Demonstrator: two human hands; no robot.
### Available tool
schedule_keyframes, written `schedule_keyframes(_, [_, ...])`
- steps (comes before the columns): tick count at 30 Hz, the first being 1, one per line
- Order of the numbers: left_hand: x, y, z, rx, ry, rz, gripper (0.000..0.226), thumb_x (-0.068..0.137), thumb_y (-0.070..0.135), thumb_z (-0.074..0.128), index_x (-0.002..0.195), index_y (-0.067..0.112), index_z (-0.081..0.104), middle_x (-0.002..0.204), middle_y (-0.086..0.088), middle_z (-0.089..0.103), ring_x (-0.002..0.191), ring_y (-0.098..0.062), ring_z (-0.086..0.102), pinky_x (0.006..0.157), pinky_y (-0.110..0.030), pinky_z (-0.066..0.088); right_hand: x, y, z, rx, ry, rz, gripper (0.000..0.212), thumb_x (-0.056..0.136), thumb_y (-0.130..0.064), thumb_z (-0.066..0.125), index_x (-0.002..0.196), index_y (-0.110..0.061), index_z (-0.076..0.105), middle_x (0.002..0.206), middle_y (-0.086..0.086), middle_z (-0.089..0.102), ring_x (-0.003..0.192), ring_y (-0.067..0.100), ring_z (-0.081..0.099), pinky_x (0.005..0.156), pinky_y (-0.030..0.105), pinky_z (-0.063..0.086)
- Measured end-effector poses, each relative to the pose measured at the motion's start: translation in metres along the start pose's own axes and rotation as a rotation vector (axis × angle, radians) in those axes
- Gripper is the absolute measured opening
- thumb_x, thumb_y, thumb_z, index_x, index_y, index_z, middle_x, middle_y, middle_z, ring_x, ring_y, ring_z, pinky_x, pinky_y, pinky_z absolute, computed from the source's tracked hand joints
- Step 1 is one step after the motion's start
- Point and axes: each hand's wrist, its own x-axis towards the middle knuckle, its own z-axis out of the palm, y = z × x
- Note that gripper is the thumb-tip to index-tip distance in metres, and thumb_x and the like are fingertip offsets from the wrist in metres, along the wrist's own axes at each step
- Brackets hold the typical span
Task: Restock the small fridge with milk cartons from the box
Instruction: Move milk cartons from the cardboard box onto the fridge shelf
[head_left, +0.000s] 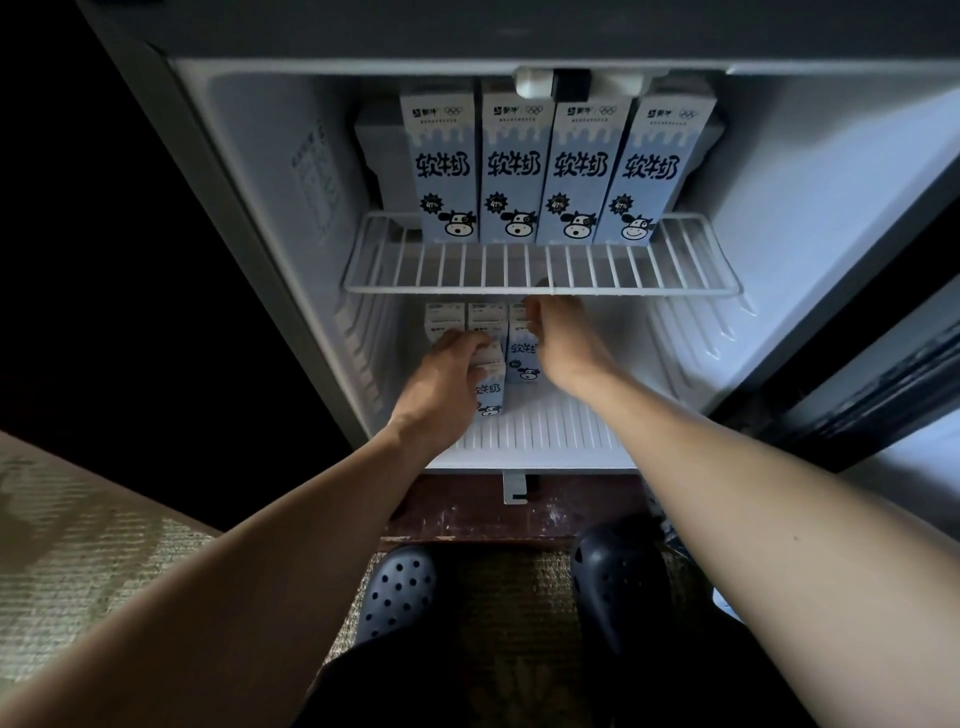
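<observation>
Four tall milk cartons (511, 171) stand side by side on the wire shelf (535, 270) of the small fridge (779, 208), pushed back, I think, to leave room in front. Under that shelf more cartons (447, 317) stand packed in rows, and my left hand (447, 379) wraps its fingers round the front carton (491, 395), most likely to slide it snug into line. My right hand (558, 348) bends its fingers over the top of the next carton (522, 358), maybe so it won't tip; I can't see the box.
</observation>
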Motion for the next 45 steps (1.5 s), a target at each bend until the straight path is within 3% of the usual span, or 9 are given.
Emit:
schedule_keyframes(10, [0.002,0.011,-0.003,-0.078,-0.027,-0.057,0.043,0.095,-0.006,0.053,0.131,0.017,0.058,0.130,-0.001,0.057,0.109,-0.010,0.055,0.083,-0.006,0.041,-0.015,-0.007,-0.018,0.013,-0.016,-0.066,0.029,0.084,0.012,0.048,0.097,-0.014,0.051,0.104,0.001,0.050,0.102,0.023,0.053,0.077,0.032,0.044])
schedule_keyframes(14, [0.004,0.026,0.002,-0.093,-0.059,-0.071,0.040,0.094,-0.004,0.054,0.128,0.016,0.058,0.123,-0.002,0.063,0.112,-0.018,0.060,0.096,-0.034,0.052,-0.045,-0.001,-0.039,-0.084,0.065,-0.244,0.026,0.084,-0.001,0.056,0.106,-0.014,0.052,0.115,0.002,0.053,0.119,0.022,0.049,0.091,0.034,0.047])
schedule_keyframes(17, [0.006,0.046,0.011,-0.110,-0.136,-0.084,0.034,0.094,-0.003,0.054,0.122,0.016,0.057,0.111,-0.001,0.065,0.099,-0.016,0.061,0.086,-0.034,0.055,-0.065,0.006,-0.049,-0.184,-0.002,-0.247,0.046,0.087,-0.013,0.059,0.131,-0.014,0.047,0.134,0.007,0.053,0.128,0.024,0.050,0.099,0.036,0.048])
schedule_keyframes(20, [0.006,0.064,0.023,-0.085,-0.193,-0.075,0.029,0.093,-0.001,0.056,0.118,0.015,0.054,0.107,-0.003,0.064,0.095,-0.020,0.062,0.082,-0.038,0.056,-0.079,0.009,-0.047,-0.183,-0.123,-0.129,0.058,0.088,-0.021,0.063,0.140,-0.017,0.040,0.131,0.012,0.058,0.121,0.030,0.056,0.092,0.041,0.052])
schedule_keyframes(26, [0.008,0.059,0.023,-0.121,-0.246,-0.134,0.051,0.090,-0.001,0.062,0.135,0.017,0.044,0.114,-0.004,0.061,0.106,-0.022,0.060,0.089,-0.036,0.053,-0.076,0.012,-0.042,-0.143,-0.172,-0.149,0.050,0.093,-0.008,0.065,0.139,-0.009,0.046,0.135,0.011,0.058,0.122,0.029,0.057,0.099,0.036,0.045])
schedule_keyframes(31, [-0.001,0.038,0.014,0.104,-0.235,-0.099,0.052,0.096,0.010,0.054,0.145,0.020,0.039,0.140,-0.004,0.054,0.124,-0.026,0.054,0.101,-0.040,0.047,-0.071,0.020,-0.042,-0.121,-0.110,-0.082,0.056,0.088,0.004,0.063,0.137,-0.017,0.049,0.136,0.004,0.057,0.121,0.023,0.057,0.097,0.033,0.048])
schedule_keyframes(33, [-0.004,0.032,0.012,0.206,-0.233,-0.067,0.046,0.097,0.016,0.052,0.142,0.019,0.040,0.141,-0.005,0.053,0.123,-0.026,0.054,0.094,-0.038,0.046,-0.067,0.024,-0.041,-0.095,-0.062,-0.034,0.057,0.085,0.007,0.063,0.134,-0.018,0.051,0.132,0.004,0.057,0.119,0.023,0.057,0.095,0.046,0.054])
schedule_keyframes(37, [-0.007,0.021,0.016,0.346,-0.249,-0.013,0.033,0.100,0.032,0.047,0.130,0.017,0.048,0.131,-0.005,0.057,0.114,-0.027,0.057,0.083,-0.033,0.043,-0.055,0.028,-0.035,-0.044,0.048,0.084,0.054,0.087,0.012,0.056,0.134,-0.015,0.051,0.134,0.006,0.054,0.121,0.023,0.054,0.101,0.040,0.050])
schedule_keyframes(45, [-0.012,-0.002,0.023,0.683,-0.337,0.070,0.046,0.104,0.047,0.028,0.124,0.015,0.054,0.130,-0.005,0.056,0.119,-0.024,0.052,0.107,-0.042,0.035,-0.023,0.028,-0.020,0.139,0.110,0.190,0.055,0.088,0.017,0.047,0.130,-0.017,0.056,0.132,0.002,0.056,0.113,0.020,0.060,0.092,0.032,0.053])
